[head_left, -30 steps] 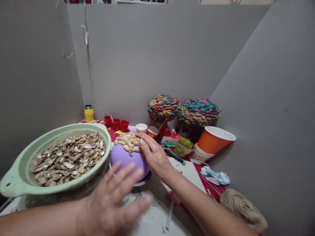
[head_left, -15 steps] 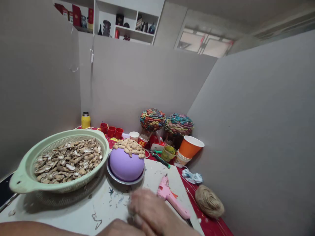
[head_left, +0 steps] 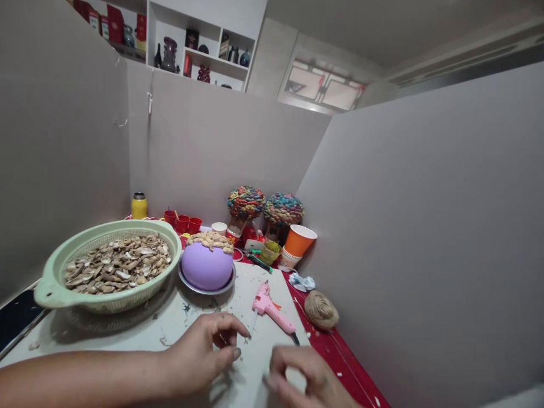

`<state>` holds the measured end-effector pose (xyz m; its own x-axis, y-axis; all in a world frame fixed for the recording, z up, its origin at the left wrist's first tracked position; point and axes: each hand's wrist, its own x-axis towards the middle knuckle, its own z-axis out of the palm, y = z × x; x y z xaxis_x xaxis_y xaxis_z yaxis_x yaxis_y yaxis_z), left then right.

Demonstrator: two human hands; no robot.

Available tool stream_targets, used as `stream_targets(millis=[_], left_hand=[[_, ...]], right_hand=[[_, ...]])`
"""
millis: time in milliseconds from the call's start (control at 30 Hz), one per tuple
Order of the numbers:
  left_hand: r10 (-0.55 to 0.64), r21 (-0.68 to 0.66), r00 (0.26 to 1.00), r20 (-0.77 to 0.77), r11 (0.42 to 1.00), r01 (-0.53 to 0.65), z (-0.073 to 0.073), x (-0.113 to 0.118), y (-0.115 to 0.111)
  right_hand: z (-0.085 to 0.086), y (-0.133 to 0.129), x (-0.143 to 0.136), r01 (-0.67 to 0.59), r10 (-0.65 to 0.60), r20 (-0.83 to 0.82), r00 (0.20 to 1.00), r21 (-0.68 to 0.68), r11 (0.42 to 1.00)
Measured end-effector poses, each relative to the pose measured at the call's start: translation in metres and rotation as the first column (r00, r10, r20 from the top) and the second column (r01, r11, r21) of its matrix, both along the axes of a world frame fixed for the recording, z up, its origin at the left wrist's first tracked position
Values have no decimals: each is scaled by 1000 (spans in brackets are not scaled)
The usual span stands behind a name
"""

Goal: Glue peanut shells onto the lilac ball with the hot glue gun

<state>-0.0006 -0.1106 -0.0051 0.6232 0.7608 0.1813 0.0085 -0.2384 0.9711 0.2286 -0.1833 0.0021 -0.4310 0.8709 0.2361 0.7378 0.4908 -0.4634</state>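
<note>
Head view: the left hand [head_left: 198, 348] is above the white board [head_left: 250, 365], thumb and fingertips parted; the right hand [head_left: 312, 374] is loosely curled and blurred, so whether it grips anything cannot be told. Just beyond lies a pink glue gun [head_left: 275, 313]. A purple dome [head_left: 207, 271], capped with peanuts [head_left: 210, 241], sits in a metal bowl [head_left: 208, 293]. Print on the black shelf box [head_left: 192, 38] is too small to read.

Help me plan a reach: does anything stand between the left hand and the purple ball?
Only small specks and the near rim of the metal bowl lie between the left hand and the purple ball; the glue gun lies to the right.
</note>
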Motion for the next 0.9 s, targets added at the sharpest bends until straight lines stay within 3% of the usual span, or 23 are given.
stream_targets(millis=[67,133,200,267,433,633,900], left_hand=[[-28,-179,996,80,983,42,-8,7,7],[-17,-322,984,177,944,74,-12,13,14],[-5,-383,974,225,919,93,-14,17,20],[-9,-424,966,257,898,121,-14,18,22],[-28,-589,940,341,773,236,-13,13,19],[-36,-675,953,300,698,239,-13,10,15],[-76,-738,946,317,607,296,-21,11,15]], right_hand=[[-4,19,9,165,-153,-148,977,69,984],[-7,33,15,233,-209,-196,958,109,966],[-8,39,14,259,-224,-226,948,136,956],[-9,36,7,239,-197,-243,950,157,958],[-14,22,-20,113,-55,-226,973,255,960],[-26,18,-28,51,29,-227,973,339,939],[-24,9,-33,-40,103,-128,986,422,906]])
